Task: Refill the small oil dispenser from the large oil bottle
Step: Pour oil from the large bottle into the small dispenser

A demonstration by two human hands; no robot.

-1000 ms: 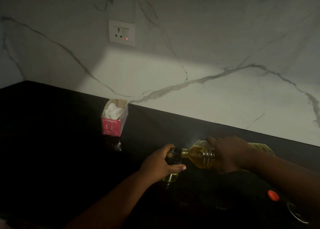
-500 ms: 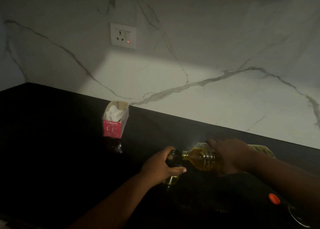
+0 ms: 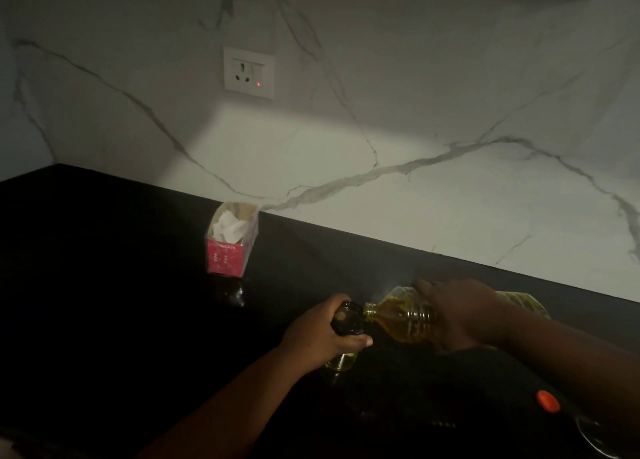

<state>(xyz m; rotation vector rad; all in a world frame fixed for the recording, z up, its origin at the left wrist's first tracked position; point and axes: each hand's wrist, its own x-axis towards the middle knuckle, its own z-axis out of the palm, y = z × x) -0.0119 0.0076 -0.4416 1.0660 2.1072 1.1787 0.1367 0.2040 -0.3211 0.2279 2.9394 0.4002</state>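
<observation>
The small glass oil dispenser (image 3: pixel 346 321) stands on the black counter (image 3: pixel 104 302), a little yellow oil showing at its base. My left hand (image 3: pixel 317 337) grips it around the upper part. The large plastic oil bottle (image 3: pixel 401 320) lies tipped nearly flat, its open mouth resting at the dispenser's rim. My right hand (image 3: pixel 460 314) grips the bottle around its shoulder and hides its middle; the yellow body shows again behind the wrist.
A pink open carton (image 3: pixel 230 245) with white paper stands by the marble wall, under a wall socket (image 3: pixel 249 72). An orange cap (image 3: pixel 548 401) lies at the lower right beside a glass rim (image 3: pixel 595 439). Lighting is dim.
The hands, bottle and dispenser keep the same pose throughout. Only the camera view has shifted slightly.
</observation>
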